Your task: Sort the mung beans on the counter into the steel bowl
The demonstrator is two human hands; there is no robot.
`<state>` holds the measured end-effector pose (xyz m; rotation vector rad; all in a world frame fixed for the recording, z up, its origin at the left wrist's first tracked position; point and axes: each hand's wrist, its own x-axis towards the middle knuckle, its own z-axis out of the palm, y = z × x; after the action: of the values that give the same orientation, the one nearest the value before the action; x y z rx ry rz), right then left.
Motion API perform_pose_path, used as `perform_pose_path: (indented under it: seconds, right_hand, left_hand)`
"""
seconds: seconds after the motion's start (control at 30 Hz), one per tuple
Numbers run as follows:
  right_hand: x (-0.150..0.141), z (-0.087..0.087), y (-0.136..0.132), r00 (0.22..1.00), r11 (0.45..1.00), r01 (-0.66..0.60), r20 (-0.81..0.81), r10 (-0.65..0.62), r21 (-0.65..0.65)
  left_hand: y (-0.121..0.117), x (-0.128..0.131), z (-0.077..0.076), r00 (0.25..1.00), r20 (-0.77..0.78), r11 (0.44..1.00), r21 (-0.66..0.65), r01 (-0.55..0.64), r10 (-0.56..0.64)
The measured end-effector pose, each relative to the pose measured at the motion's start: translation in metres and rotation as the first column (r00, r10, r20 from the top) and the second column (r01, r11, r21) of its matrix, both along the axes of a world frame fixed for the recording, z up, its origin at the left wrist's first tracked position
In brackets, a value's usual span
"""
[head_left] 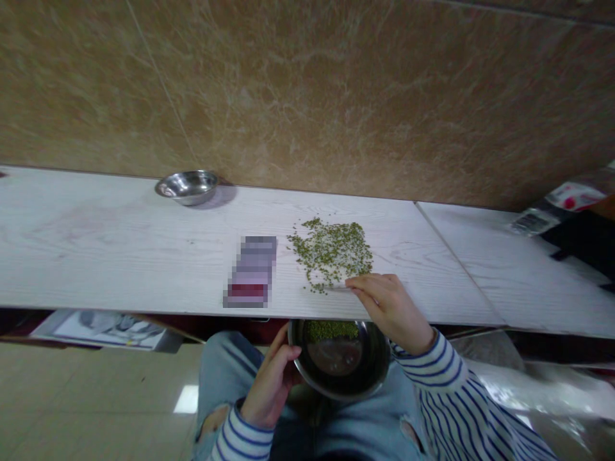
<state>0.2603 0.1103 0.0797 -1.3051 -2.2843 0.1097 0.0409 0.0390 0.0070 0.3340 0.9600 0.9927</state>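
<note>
Small green beans, which look like mung beans [334,250], lie spread in a loose patch on the white wood-grain table [96,243]. At the near edge of this patch my right hand [391,307] pinches a thin pale flat piece [336,286], seen almost edge-on; its exact kind is unclear. Below the table's front edge, over the lap, my left hand [276,371] grips the left rim of a steel bowl [375,378]. More green beans [331,330] lie inside the bowl, towards its far side.
A small steel bowl [188,187] stands by the wall at the back left. Left of the beans lies a blurred-out phone-like rectangle [252,272]. Black items [586,240] and a plastic packet [533,221] sit at the far right. An open shelf with papers [106,330] is under the table.
</note>
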Motion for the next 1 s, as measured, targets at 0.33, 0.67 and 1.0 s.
perform_pose_path:
  seconds: [0.33,0.67,1.0]
  right_hand:
    - [0.0,-0.006,-0.008,0.998,0.998,0.059,-0.014,-0.059,-0.002]
    - [0.002,-0.007,-0.016,0.998,0.998,0.067,-0.004,-0.067,-0.004]
    - [0.003,-0.009,-0.018,0.998,0.998,0.06,-0.018,-0.06,-0.019]
  left_hand:
    - [-0.001,-0.001,-0.001,1.0,-0.012,1.0,-0.003,-0.004,0.003]
    - [-0.001,0.001,0.005,1.0,-0.022,1.0,-0.004,-0.02,0.02]
    - [-0.002,-0.001,0.004,1.0,-0.017,1.0,-0.014,-0.007,0.007]
